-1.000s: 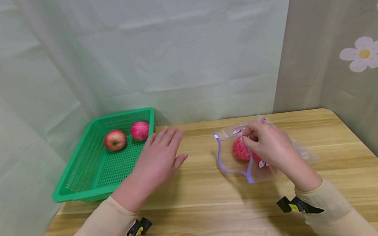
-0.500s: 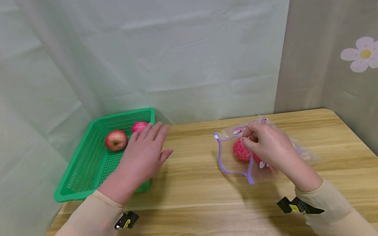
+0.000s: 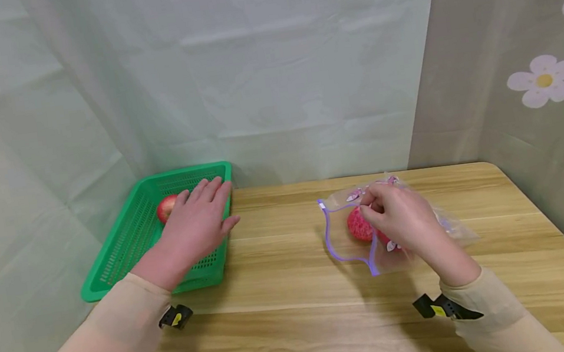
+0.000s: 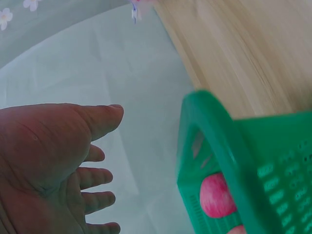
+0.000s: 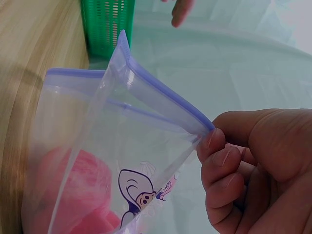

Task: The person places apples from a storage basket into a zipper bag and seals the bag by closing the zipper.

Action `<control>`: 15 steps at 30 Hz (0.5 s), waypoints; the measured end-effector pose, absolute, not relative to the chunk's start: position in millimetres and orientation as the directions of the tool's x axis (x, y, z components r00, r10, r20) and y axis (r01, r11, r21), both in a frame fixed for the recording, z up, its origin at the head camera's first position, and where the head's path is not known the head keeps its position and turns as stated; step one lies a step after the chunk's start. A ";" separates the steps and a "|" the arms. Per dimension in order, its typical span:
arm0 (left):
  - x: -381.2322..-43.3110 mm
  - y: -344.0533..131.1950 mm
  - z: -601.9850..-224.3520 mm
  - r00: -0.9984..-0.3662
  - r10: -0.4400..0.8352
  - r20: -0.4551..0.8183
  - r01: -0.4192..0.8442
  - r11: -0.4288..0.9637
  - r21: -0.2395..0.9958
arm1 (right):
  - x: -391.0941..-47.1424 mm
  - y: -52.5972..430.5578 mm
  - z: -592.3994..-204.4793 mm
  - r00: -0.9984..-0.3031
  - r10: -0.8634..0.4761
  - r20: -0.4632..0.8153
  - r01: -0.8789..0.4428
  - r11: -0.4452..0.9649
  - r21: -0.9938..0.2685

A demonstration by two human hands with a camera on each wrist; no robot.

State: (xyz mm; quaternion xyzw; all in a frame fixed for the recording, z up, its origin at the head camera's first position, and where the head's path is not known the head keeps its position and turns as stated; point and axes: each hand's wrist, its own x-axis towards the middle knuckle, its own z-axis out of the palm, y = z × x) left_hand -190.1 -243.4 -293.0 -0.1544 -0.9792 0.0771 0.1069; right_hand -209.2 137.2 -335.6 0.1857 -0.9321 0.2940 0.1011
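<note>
Your left hand hovers over green basket, fingers extended, nothing held; red apple lies just left. Your right hand, farther off, pinches zip bag edge.

Beige sleeves, black wrist straps, yellow patches.

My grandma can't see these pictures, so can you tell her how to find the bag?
Start at the wooden table and go to the person's right side, away from the green basket. There the right hand pinches a plastic bag with red apples inside. Unlike the green basket, it is see-through, with a purple edge at its mouth.
</note>
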 end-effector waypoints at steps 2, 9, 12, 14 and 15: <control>-192.6 -248.1 -291.5 -0.937 0.303 0.172 0.276 0.947 -0.164 | -209.2 136.8 -335.7 -0.911 -0.286 0.298 -0.406 0.758 -0.511; -201.4 -262.2 -292.8 -0.961 0.246 0.127 0.232 0.966 -0.113 | -208.4 136.2 -336.0 -0.910 -0.282 0.304 -0.406 0.759 -0.509; -204.2 -266.4 -291.9 -0.966 0.230 0.115 0.217 0.970 -0.110 | -207.8 136.4 -335.9 -0.911 -0.282 0.302 -0.404 0.761 -0.508; -206.5 -268.8 -290.5 -0.970 0.219 0.103 0.207 0.971 -0.117 | -207.4 136.9 -335.8 -0.911 -0.281 0.303 -0.404 0.762 -0.506; -207.8 -269.8 -289.5 -0.972 0.214 0.098 0.202 0.972 -0.119 | -207.2 137.2 -335.7 -0.910 -0.281 0.303 -0.404 0.763 -0.505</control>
